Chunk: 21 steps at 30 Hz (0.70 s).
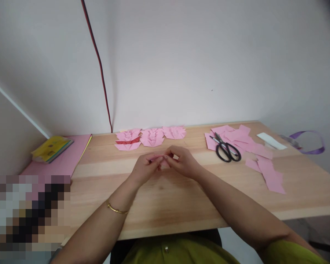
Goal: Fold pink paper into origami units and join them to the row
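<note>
Above the middle of the wooden table, my left hand (145, 169) and my right hand (183, 161) meet with fingers closed on a small piece of pink paper (156, 158). Most of that paper is hidden by the fingers. Behind my hands, near the wall, folded pink paper pieces (152, 137) lie in overlapping stacks, and one red folded piece (128, 140) shows among those at the left. A gold bangle (117, 210) circles my left wrist.
Right of my hands, black-handled scissors (227, 149) and a pen lie on loose pink paper scraps (238, 136). Beyond them are a white strip (271, 140) and a purple strap (316, 150). At left, a yellow packet (52, 146) rests on large pink sheets (68, 161); a dark cable (100, 66) runs down the wall.
</note>
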Motion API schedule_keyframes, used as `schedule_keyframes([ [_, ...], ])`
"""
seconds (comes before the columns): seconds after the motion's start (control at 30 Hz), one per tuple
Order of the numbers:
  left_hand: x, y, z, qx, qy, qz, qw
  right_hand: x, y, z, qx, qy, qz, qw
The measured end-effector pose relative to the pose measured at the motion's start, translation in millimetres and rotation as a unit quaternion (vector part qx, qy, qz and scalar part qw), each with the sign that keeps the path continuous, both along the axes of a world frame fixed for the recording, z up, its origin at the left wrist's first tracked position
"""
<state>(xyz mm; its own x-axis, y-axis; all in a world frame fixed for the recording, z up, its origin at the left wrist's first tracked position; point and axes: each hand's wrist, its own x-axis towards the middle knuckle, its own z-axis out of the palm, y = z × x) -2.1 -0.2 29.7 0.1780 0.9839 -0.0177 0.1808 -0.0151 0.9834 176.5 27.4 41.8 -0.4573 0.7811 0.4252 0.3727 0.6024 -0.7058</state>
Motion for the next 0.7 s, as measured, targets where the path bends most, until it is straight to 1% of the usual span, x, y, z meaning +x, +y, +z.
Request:
schedule_keyframes([
  [0.1, 1.3, 0.4, -3.1, -0.058, -0.093, -0.015, 0.994, -1.0, -2.8, 3.2, -0.061, 0.027, -0.013, 0.998],
  [0.17, 2.7, 0.3, -4.2, -0.078, -0.126, -0.015, 0.989, -2.3, -4.6, 5.0, -0.076, 0.041, -0.018, 0.996],
  [0.3, 5.9, 0.0, -5.7, -0.088, -0.14, -0.001, 0.986, -5.3, -6.5, 4.5, -0.064, 0.054, -0.024, 0.996],
  [0.5, 9.6, -0.6, -6.8, -0.089, -0.148, 0.028, 0.985, -7.2, -6.6, -0.2, -0.076, 0.061, -0.028, 0.995],
  [0.57, 9.9, -0.9, -7.7, -0.088, -0.154, 0.028, 0.984, -7.4, -6.4, -1.0, -0.078, 0.066, -0.028, 0.994],
  [0.7, 9.6, -1.3, -10.8, -0.107, -0.15, 0.008, 0.983, -7.8, -6.4, -1.9, -0.076, 0.077, -0.026, 0.994],
])
